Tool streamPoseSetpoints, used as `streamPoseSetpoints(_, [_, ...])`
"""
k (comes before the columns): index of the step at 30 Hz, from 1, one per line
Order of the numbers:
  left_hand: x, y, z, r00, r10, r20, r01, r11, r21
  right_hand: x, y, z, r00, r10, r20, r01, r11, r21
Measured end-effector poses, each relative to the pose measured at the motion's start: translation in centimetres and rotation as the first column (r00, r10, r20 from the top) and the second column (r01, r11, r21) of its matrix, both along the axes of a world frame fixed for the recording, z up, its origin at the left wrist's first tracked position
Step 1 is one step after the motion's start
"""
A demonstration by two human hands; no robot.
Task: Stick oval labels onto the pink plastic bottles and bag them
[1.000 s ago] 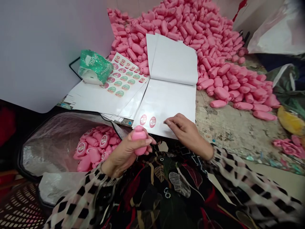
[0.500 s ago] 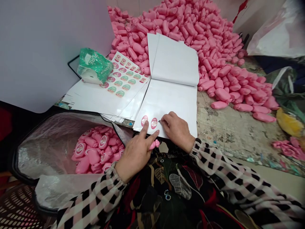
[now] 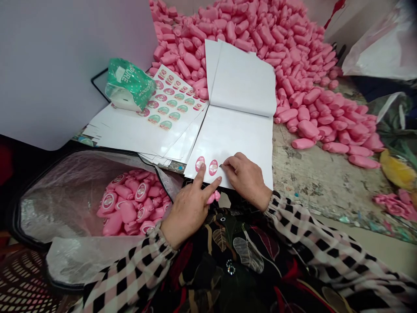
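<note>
My left hand (image 3: 190, 204) is closed around a small pink bottle (image 3: 213, 198), only its end showing, while the forefinger presses down on a white backing sheet (image 3: 237, 139) beside two oval pink stickers (image 3: 206, 165). My right hand (image 3: 246, 176) rests on the same sheet just right of the stickers, thumb and forefinger pinched at the edge of the nearer one. What the pinch holds is too small to make out.
A huge heap of plain pink bottles (image 3: 276, 56) fills the far table. Sheets of oval stickers (image 3: 169, 102) and a green packet (image 3: 128, 84) lie at the left. A plastic-lined bag (image 3: 65, 187) holds labelled bottles (image 3: 130, 206). A grey board (image 3: 65, 56) stands left.
My left hand lowered the pink bottle from in front of me to the sheet's near edge and put its forefinger on the paper. My right hand shifted left toward the stickers.
</note>
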State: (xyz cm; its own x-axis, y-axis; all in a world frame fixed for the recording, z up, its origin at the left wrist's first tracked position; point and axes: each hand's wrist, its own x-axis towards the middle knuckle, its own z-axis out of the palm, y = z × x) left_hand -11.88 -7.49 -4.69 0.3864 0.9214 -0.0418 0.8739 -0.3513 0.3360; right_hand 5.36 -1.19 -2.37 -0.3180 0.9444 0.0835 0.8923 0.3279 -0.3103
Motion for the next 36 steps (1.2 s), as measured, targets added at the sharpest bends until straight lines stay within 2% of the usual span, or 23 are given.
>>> streamPoseSetpoints(6, [0.0,0.0,0.0,1.0,0.012,-0.007,-0.012,1.0,0.008,-0.1,0.4,0.4,0.996,0.018,0.089,-0.02,1.0,0.016])
streamPoseSetpoints(14, [0.5,0.0,-0.3,0.999,0.028,-0.036,-0.028,1.0,-0.001,0.0,0.2,-0.6,0.995,-0.027,-0.099,0.02,0.997,-0.071])
streamPoseSetpoints(23, [0.7,0.1,-0.8,1.0,0.026,-0.002,-0.026,1.0,0.009,-1.2,-0.8,-1.4,0.955,-0.173,-0.241,0.151,0.983,-0.109])
streamPoseSetpoints(31, [0.6,0.0,-1.0,0.999,0.042,-0.012,-0.042,0.999,0.025,-1.7,0.6,-0.2,0.958,-0.243,-0.154,0.206,0.953,-0.224])
streamPoseSetpoints(33, [0.6,0.0,-0.9,0.999,0.042,-0.032,-0.041,0.999,0.021,-1.8,0.8,0.4,0.967,-0.229,-0.116,0.2,0.955,-0.219])
streamPoseSetpoints(36, [0.7,-0.1,-0.6,0.997,0.042,-0.06,-0.041,0.999,0.02,-2.0,1.1,1.7,0.981,-0.173,-0.083,0.16,0.976,-0.147])
